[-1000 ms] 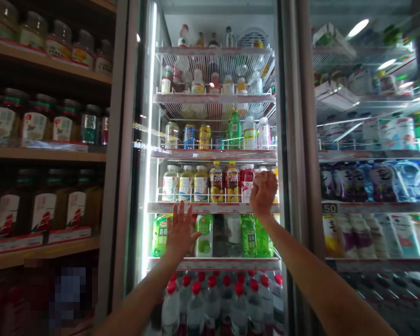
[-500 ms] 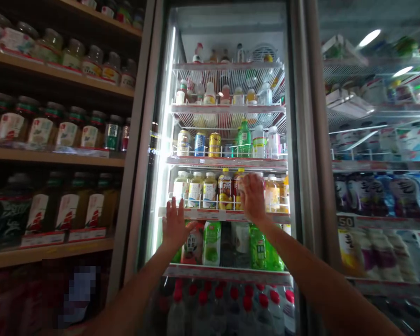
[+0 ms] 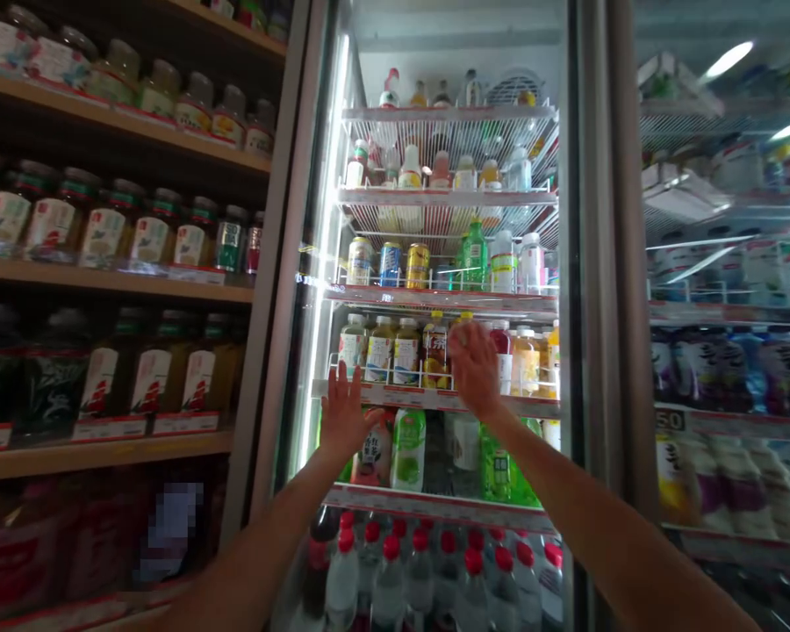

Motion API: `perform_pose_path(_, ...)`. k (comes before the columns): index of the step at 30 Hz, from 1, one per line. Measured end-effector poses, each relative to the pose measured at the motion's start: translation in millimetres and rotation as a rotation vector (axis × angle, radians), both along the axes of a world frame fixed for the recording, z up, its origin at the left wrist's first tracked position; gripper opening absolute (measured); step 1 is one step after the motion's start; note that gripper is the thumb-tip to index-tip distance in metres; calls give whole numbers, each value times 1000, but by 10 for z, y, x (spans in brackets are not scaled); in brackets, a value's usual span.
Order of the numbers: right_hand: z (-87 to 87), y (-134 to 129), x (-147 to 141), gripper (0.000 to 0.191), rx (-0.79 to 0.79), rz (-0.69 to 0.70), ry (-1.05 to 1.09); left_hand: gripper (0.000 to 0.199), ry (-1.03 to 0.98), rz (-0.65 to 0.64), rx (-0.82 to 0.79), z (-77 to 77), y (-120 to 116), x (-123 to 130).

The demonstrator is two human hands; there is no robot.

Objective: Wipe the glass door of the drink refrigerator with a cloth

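Note:
My left hand (image 3: 343, 411) is raised with its fingers spread, in front of the lower left part of a lit drinks fridge (image 3: 583, 263). It overlaps the shelf edge below a row of tea bottles (image 3: 406, 351). Farther right, my right hand (image 3: 477, 367) is up before the same row, hiding part of a yellow-capped bottle (image 3: 466, 317). Its fingers are bent around or over a small pale patch that I cannot make out. Reflections point to glass between the hands and the drinks; contact with it is unclear.
Wooden shelves (image 3: 125, 448) with jars and bottles stand on the left. Another fridge section with purple-labelled bottles (image 3: 698, 364) is on the right. Red-capped bottles (image 3: 388, 584) fill the bottom of the middle fridge. Cans (image 3: 418, 266) stand higher up.
The view has shifted, so the shelves appear farther right and slightly higher. My right hand has moved a little left relative to the bottles. My left hand stays spread at nearly the same spot.

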State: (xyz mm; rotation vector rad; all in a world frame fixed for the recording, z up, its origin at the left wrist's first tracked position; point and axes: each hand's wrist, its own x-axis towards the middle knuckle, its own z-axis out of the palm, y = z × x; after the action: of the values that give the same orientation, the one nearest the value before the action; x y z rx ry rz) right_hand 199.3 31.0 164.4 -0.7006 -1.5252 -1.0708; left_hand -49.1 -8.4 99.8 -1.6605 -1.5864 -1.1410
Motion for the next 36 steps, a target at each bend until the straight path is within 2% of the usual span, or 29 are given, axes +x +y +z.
perform_pose_path(2, -76, -18, -154, 43, -64, -6, -282, 78, 21, -4, -18, 41, -33, -38)
perform_pose_path(4, -16, -14, -139, 45, -89, -40, -355, 76, 56, -5, -27, 109, -73, -98)
perform_pose_path(5, 62, 0, -89, 45, -81, -64, -270, 74, 70, 4, -28, 149, -92, -131)
perform_pose_path(8, 327, 66, 23, 45, -14, -94, 172, 70, 35, 71, -63, 257, -140, -220)
perform_pose_path(10, 386, 93, -48, 45, 8, -77, 258, 71, 4, 91, -108, 293, -164, -259)
perform_pose_path(12, 310, 85, -225, 45, -10, -54, 71, 72, 12, 78, -136, 291, -191, -286)
perform_pose_path(15, 157, 39, -495, 43, -58, -6, -421, 67, 68, 55, -168, 241, -236, -342)
perform_pose_path(17, 200, 25, -594, 46, -79, 19, -597, 65, 97, 58, -178, 192, -254, -407)
perform_pose_path(19, 378, 39, -657, 50, -77, 22, -452, 64, 95, 80, -159, 143, -251, -489)
perform_pose_path(21, 582, 71, -749, 52, -66, 24, -144, 64, 80, 98, -138, 100, -239, -572)
perform_pose_path(23, 671, 100, -912, 50, -68, 35, -9, 65, 92, 95, -146, 68, -233, -643)
perform_pose_path(25, 590, 107, -1129, 49, -84, 48, -146, 65, 130, 80, -169, 42, -248, -703)
perform_pose_path(28, 326, 82, -1448, 48, -88, 62, -558, 62, 174, 71, -206, 0, -303, -809)
perform_pose_path(30, 267, 64, -1619, 46, -75, 67, -733, 60, 174, 88, -219, -35, -346, -907)
perform_pose_path(32, 393, 59, -1776, 47, -74, 64, -698, 59, 161, 121, -214, -66, -386, -1022)
perform_pose_path(36, 890, 87, -2138, 45, -121, 89, -462, 59, 124, 192, -212, -63, -462, -1211)
